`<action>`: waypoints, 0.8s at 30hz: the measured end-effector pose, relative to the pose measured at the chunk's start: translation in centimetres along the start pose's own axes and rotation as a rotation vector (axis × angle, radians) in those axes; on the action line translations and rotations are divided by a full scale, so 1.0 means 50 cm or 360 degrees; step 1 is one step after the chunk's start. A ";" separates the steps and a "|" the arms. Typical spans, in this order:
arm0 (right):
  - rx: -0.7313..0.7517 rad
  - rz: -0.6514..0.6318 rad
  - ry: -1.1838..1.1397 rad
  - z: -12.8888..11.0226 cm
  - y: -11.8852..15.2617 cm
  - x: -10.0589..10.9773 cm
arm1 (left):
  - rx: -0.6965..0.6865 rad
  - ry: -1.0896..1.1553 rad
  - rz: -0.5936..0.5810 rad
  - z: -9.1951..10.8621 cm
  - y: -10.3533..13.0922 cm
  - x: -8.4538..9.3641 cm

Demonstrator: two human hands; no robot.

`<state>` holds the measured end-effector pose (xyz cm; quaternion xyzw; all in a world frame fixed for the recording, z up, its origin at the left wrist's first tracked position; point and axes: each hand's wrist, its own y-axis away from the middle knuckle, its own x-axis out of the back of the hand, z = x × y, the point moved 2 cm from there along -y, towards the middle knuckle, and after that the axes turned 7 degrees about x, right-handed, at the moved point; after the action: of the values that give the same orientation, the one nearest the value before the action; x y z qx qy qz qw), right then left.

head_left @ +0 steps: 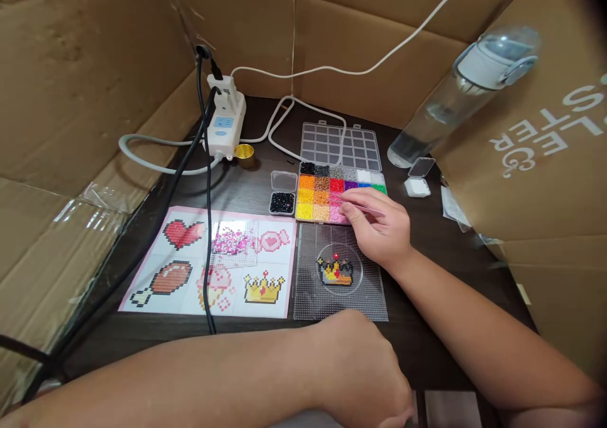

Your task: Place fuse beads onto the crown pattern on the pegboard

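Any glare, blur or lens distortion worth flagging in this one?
Head view: white glare on the tape at left and on the clear tray over the pattern sheet; a dark, blurred patch in the upper right corner; wide-angle stretch towards the edges, which may exaggerate the lean of the bottle; tweezers too thin to make out clearly.

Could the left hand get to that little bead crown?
Probably yes: the left hand is near the front edge of the pegboard, nothing seems to stand between it and the bead crown, and the right hand is over the bead tray.
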<state>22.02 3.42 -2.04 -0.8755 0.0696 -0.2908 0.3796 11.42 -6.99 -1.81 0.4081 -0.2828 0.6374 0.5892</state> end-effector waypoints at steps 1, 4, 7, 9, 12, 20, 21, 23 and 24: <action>0.0004 0.0016 0.0018 0.000 0.000 0.000 | 0.0001 0.0002 -0.0016 0.000 0.000 0.001; -0.0063 0.0076 0.0069 0.002 0.002 0.001 | 0.0001 0.0008 -0.0050 0.001 0.002 0.003; -0.0173 0.0119 0.0095 0.009 0.007 0.001 | 0.0006 0.0007 -0.0034 0.000 0.002 0.002; -0.0224 0.0135 0.0077 0.012 0.010 0.000 | 0.0004 0.0010 0.0015 0.000 0.002 0.001; -0.0321 0.0177 -0.0003 0.014 0.014 -0.005 | -0.0007 0.0027 0.0047 -0.003 0.002 0.000; -0.0671 0.0169 -0.0318 0.013 0.012 -0.022 | -0.0125 -0.0005 -0.0294 -0.028 -0.016 -0.017; -0.0684 0.0167 -0.0336 0.013 0.012 -0.023 | -0.0104 0.0009 -0.0320 -0.031 -0.019 -0.018; -0.0701 0.0179 -0.0370 0.014 0.013 -0.023 | -0.0064 0.0028 -0.0385 -0.033 -0.023 -0.019; -0.0711 0.0192 -0.0384 0.015 0.014 -0.023 | -0.0053 0.0034 -0.0409 -0.033 -0.023 -0.019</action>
<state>21.58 3.80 -3.47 -0.9602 0.1384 -0.1384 0.1991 12.23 -5.91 -3.60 0.4242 -0.2324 0.5564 0.6756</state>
